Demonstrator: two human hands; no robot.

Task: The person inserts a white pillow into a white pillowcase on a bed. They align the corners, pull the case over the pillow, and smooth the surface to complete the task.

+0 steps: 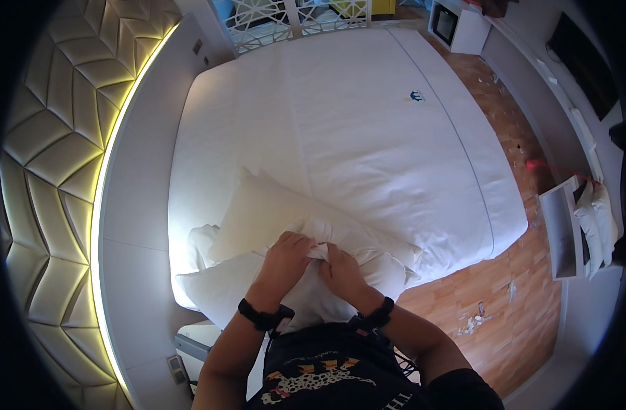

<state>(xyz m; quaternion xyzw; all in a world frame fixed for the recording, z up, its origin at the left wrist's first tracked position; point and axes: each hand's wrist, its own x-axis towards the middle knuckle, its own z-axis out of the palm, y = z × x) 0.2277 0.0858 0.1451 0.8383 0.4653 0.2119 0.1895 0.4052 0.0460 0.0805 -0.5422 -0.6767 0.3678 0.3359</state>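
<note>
Both of my hands meet at the near side of the bed, gripping bunched white cloth that looks like a pillowcase (313, 225). My left hand (287, 260) has its fingers closed on the cloth, and my right hand (341, 273) pinches it just beside them. An off-white pillow (265, 205) lies beyond my hands, one corner pointing to the far side. More white fabric (220, 280) spreads under and left of my left hand. All of this rests on a bed (367, 150) with a white cover, a dark line running along its right side.
A padded headboard wall (53, 137) edged with a light strip rises at left. A bedside cabinet (200, 338) stands at the near left. Litter (473, 321) lies on the wooden floor (449, 301). At right, two white pillows (596, 222) rest by a white open-sided unit (562, 225).
</note>
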